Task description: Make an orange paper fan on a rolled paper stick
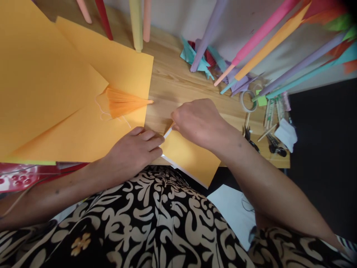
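Note:
A small yellow-orange sheet of paper (192, 154) with white edges lies at the table's front edge, one corner sticking out past it. My right hand (199, 121) is closed, thumb and finger pinching the sheet's far left edge, where a narrow strip stands up. At the sheet's left end, my left hand (136, 149) lies palm down with fingers apart, fingertips resting on the edge. The underside of both hands is hidden. Beyond the left hand, an orange pleated paper fan (124, 103) with loose thread lies on large yellow-orange sheets (41, 82).
Coloured paper sticks (251, 35) lean along the back wall. Turquoise and purple paper scraps (199, 59) lie behind. To the right are a tape roll (248, 101), black-handled scissors (276, 149) and a crumpled white tissue (287, 134). The wooden table (167, 74) ends near my body.

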Available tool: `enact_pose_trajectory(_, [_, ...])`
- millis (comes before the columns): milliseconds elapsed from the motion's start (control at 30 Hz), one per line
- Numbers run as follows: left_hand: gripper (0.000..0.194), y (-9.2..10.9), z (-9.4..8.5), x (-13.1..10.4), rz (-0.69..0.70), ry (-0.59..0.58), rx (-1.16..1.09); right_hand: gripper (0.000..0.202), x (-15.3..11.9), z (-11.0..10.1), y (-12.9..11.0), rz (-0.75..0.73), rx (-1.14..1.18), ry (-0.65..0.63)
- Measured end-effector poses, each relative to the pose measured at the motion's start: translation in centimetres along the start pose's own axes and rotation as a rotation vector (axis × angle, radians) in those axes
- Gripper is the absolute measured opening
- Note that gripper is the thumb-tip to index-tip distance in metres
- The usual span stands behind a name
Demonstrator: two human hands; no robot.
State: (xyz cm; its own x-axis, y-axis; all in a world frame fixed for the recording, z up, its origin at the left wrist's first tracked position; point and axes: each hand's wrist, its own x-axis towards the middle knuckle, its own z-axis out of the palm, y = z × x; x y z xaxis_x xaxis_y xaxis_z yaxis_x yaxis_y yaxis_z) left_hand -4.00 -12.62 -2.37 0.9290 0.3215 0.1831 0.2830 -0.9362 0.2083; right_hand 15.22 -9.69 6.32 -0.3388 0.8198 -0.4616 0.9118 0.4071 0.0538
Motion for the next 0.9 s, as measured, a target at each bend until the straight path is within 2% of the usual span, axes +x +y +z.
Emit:
enact_pose_trajectory(133, [0.01,0.1,0.0,-0.1,-0.009,0.013,-0.005,0.016,-1.1,-0.1,1.4,-0.055,-0.036,0.02])
enact_pose_trajectory(267, [0.014,0.3,0.1,-0.4,-0.021,0.042,-0.036,0.035,-2.5,0.4,3.1,-0.015,0.16,0.095])
enact_pose_trajectory(367, [0.019,0.2,0.4,-0.8,-0.041,0.089,-0.097,0.032,-3.7,1.2,3.6,0.023,0.309,0.196])
enact_pose_trajectory(500, [0.023,0.0,0.2,-1.3,-0.074,0.206,-0.227,0.021,-4.7,2.4,2.7,-0.02,0.357,0.321])
enact_pose_trajectory(633, [0.018,-0.1,-0.7,-0.2,-0.24,0.395,-0.348,0.014,-5.2,3.2,0.9,-0.033,0.353,0.4])
enact_pose_trajectory(800, [0.017,0.1,-0.3,3.1,-0.253,0.31,-0.345,0.02,-5.6,3.8,-1.2,-0.065,0.331,0.45])
enact_pose_trajectory(900, [0.022,0.2,0.4,4.0,-0.265,0.333,-0.339,0.025,-7.1,4.8,-0.9,-0.019,0.299,0.563])
